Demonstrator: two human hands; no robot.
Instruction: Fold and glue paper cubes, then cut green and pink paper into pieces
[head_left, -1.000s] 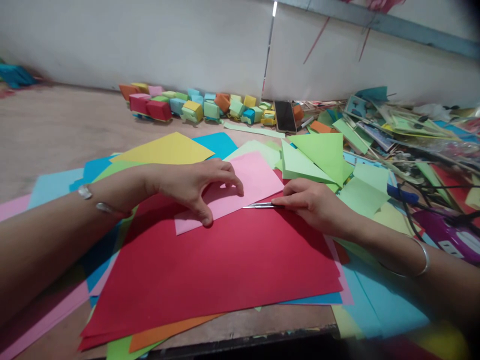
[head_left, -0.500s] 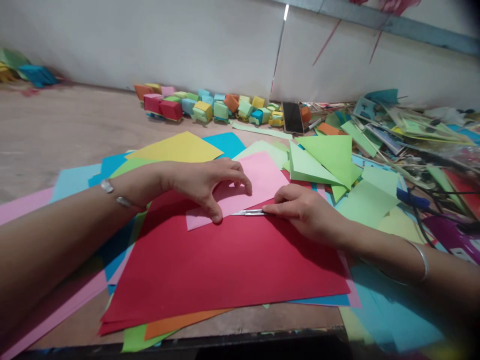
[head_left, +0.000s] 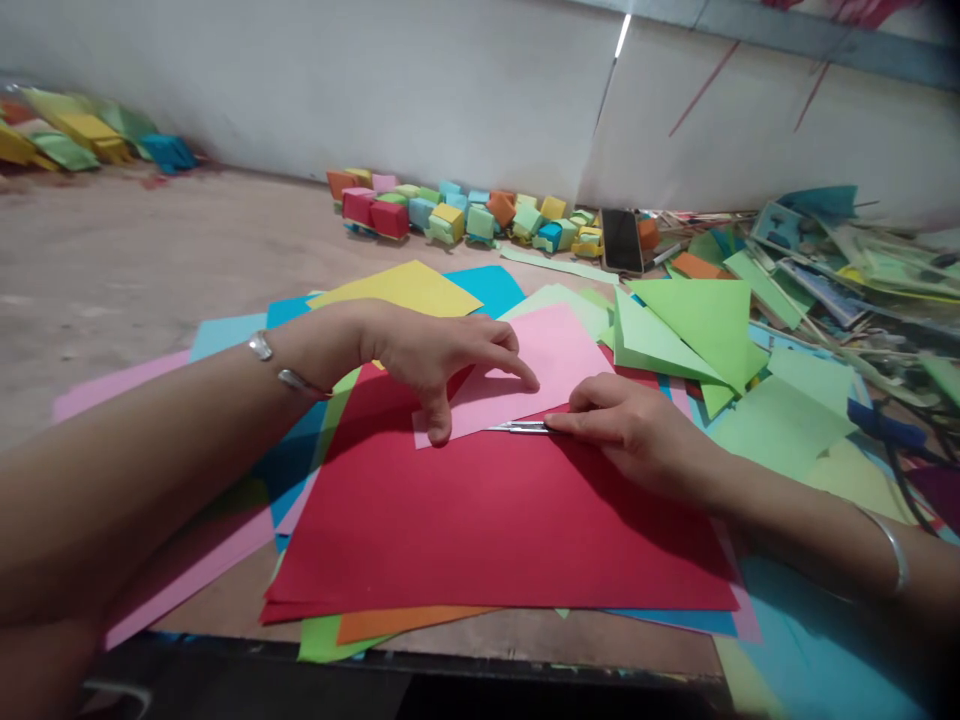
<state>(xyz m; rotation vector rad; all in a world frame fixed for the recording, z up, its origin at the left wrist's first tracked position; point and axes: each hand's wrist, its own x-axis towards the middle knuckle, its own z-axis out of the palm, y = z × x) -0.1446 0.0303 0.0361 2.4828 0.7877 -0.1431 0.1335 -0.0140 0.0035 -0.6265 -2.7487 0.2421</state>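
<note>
A pink paper piece (head_left: 559, 350) lies slanted on a large red sheet (head_left: 480, 540). My left hand (head_left: 442, 360) rests over the pink piece, thumb and index finger spread wide and pressing it down near its lower left corner and middle. In my right hand (head_left: 637, 425) is a slim silver craft knife (head_left: 525, 427), held low with the index finger along it. Its pointed tip touches the lower edge of the pink piece and points left, toward my left thumb. My right fingers cover the rear of the handle.
Beneath and around the red sheet are yellow (head_left: 412, 285), blue and green papers. Folded green sheets (head_left: 690, 320) lie to the right. Small coloured paper models (head_left: 450, 215) and a phone (head_left: 621, 240) line the wall. Scraps (head_left: 847, 260) pile up at far right. The table edge (head_left: 450, 660) runs in front.
The view has swung left, so everything appears further right. My left index finger has stretched out and my thumb sits nearer the pink piece's left corner. The knife has slid slightly left along the edge.
</note>
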